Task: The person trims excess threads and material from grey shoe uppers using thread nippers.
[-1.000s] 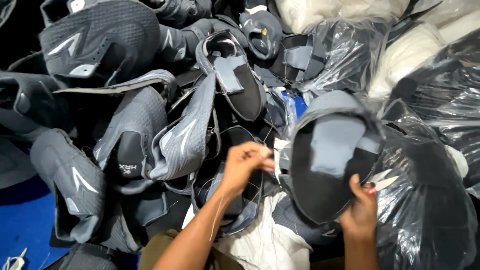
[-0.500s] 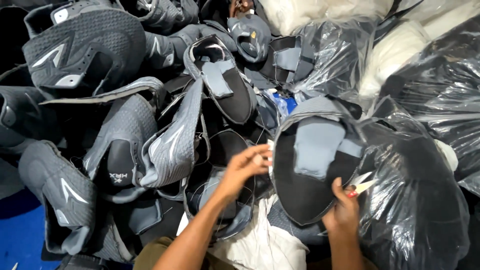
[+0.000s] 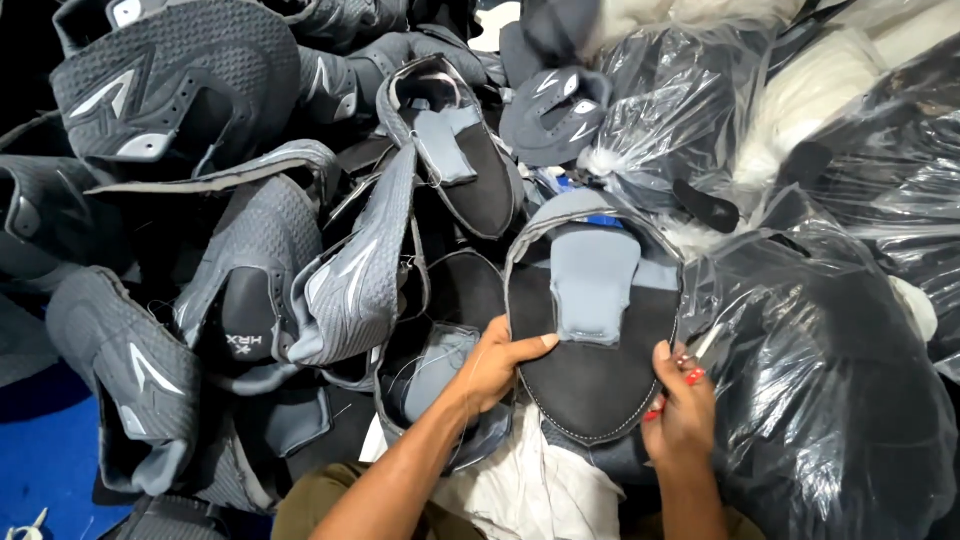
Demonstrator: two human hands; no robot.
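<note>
I hold a grey shoe upper (image 3: pixel 598 330) with its black inner sole side facing me and a grey tongue in its middle. My left hand (image 3: pixel 497 362) grips its left edge, thumb on the black surface. My right hand (image 3: pixel 680 405) pinches its right edge and also holds a small red-handled snipper (image 3: pixel 690 368). The upper rests over white cloth (image 3: pixel 520 485) on my lap.
A heap of several grey and black shoe uppers (image 3: pixel 250 270) fills the left and centre. Clear plastic bags (image 3: pixel 840 380) of dark and white material crowd the right. Blue floor (image 3: pixel 50 460) shows at the lower left.
The held upper has come closer and lower toward my lap. My left hand has moved from near its left side onto its edge. My right hand stays on the right rim.
</note>
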